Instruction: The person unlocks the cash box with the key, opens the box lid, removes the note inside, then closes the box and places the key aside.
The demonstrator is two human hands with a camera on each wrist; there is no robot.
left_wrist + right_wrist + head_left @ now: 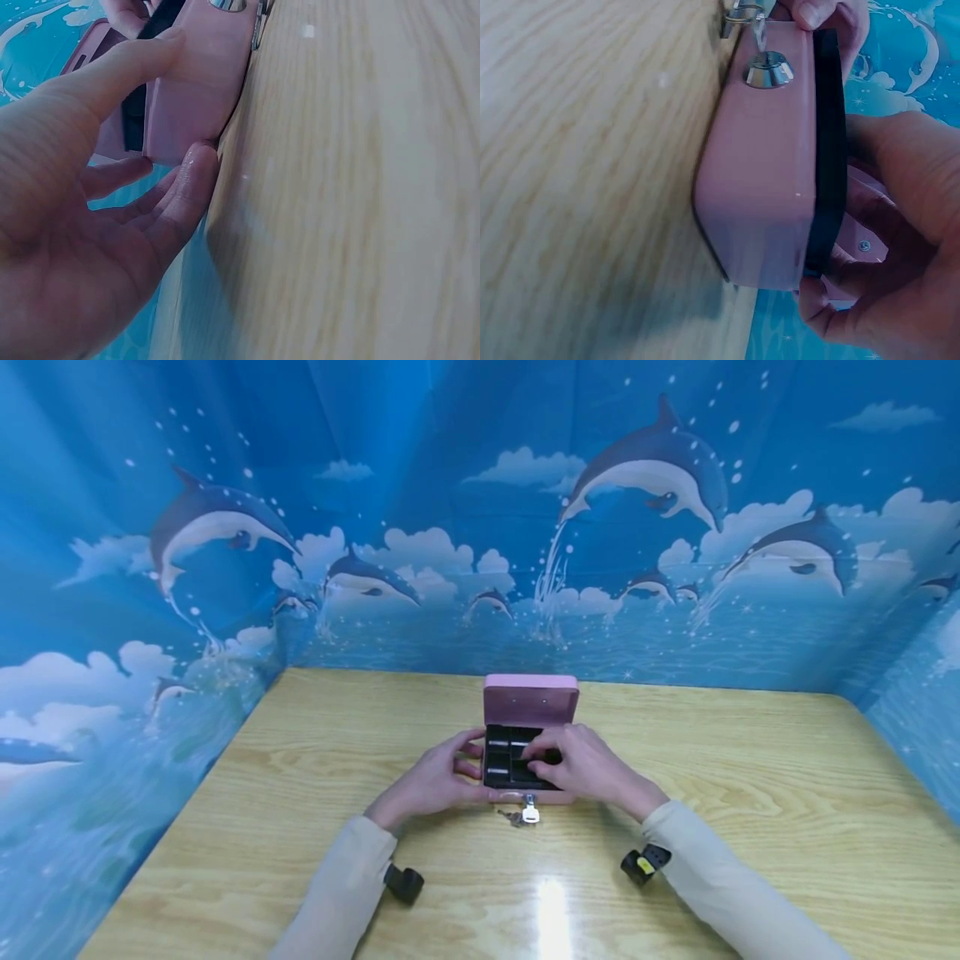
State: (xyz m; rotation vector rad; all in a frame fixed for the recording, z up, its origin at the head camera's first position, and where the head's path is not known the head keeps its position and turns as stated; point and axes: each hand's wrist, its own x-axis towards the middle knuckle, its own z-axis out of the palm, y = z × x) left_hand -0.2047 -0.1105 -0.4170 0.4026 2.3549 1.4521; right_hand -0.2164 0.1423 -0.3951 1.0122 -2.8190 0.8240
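Note:
A pink cash box [555, 797] stands with its lid [531, 703] raised at the back and a black coin tray [498, 758] inside, divided into compartments. My left hand [442, 777] holds the box's left side, thumb on the front rim and fingertips low on the side wall [199, 90]. My right hand [585, 764] reaches over the right side, thumb and forefinger curled together at the tray's middle; what lies between the tips is partly hidden. In the right wrist view, other fingers touch the box's right corner. A key [531, 810] sits in the front lock [769, 71].
More keys [514, 817] hang from the lock's key on a ring. Beneath everything is a wood-grain table [300, 777]. A blue dolphin-print cloth [450, 485] rises behind the table and at both sides. Dark wrist devices [405, 885] sit on both sleeves.

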